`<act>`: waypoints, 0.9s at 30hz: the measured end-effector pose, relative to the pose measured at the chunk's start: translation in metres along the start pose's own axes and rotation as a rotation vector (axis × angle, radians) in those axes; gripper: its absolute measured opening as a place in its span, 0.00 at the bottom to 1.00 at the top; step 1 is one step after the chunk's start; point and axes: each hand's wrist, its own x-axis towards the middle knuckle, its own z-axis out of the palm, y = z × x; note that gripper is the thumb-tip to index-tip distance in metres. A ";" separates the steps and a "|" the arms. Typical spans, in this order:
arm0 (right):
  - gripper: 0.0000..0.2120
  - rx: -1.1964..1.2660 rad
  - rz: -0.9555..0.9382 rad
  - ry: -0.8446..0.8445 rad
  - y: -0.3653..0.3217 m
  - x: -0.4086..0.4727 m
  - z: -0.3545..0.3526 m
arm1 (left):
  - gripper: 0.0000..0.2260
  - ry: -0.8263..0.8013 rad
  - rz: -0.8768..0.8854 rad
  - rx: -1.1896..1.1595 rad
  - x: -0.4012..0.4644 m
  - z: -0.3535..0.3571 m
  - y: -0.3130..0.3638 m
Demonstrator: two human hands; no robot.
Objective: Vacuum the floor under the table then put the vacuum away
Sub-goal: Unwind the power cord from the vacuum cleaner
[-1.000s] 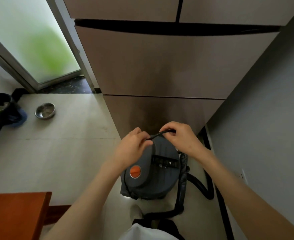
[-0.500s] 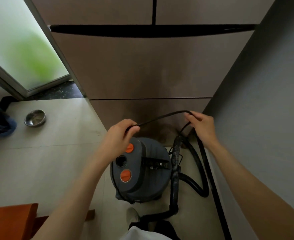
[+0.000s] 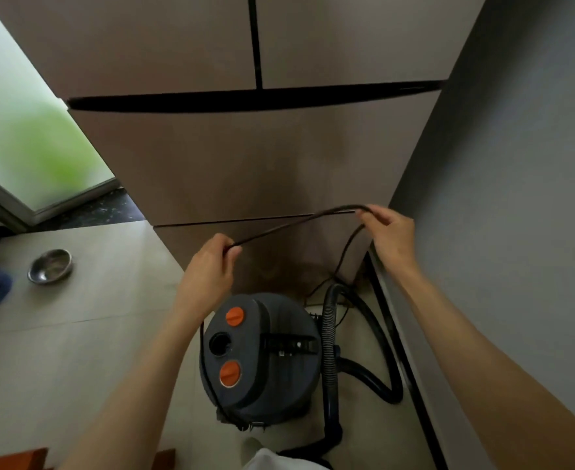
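Head view, looking down: the squat grey canister vacuum with two orange knobs (image 3: pixel 259 357) stands on the pale tiled floor (image 3: pixel 75 351), just in front of the tall brown fridge (image 3: pixel 245 157) and near the grey wall (image 3: pixel 516 198). Its ribbed black hose (image 3: pixel 330 334) loops beside it. The left hand (image 3: pixel 208 269) pinches the thin black power cord (image 3: pixel 289 223); the right hand (image 3: pixel 389 239) grips the cord's bend. A steel bowl (image 3: pixel 50 266) sits well apart, left.
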 end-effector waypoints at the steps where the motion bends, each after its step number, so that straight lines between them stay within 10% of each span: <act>1: 0.11 -0.069 0.060 -0.033 0.017 -0.001 -0.004 | 0.07 -0.035 -0.031 0.001 -0.004 0.001 -0.007; 8: 0.15 -0.288 0.311 -0.471 0.068 -0.029 0.011 | 0.08 0.051 0.092 0.029 0.004 -0.003 -0.005; 16: 0.20 -0.169 -0.010 -0.841 0.016 -0.038 0.032 | 0.08 -0.075 0.298 0.052 -0.001 0.024 0.024; 27: 0.08 -0.106 -0.107 -0.552 0.025 -0.030 0.031 | 0.04 -0.222 -0.043 -0.065 -0.032 0.052 -0.020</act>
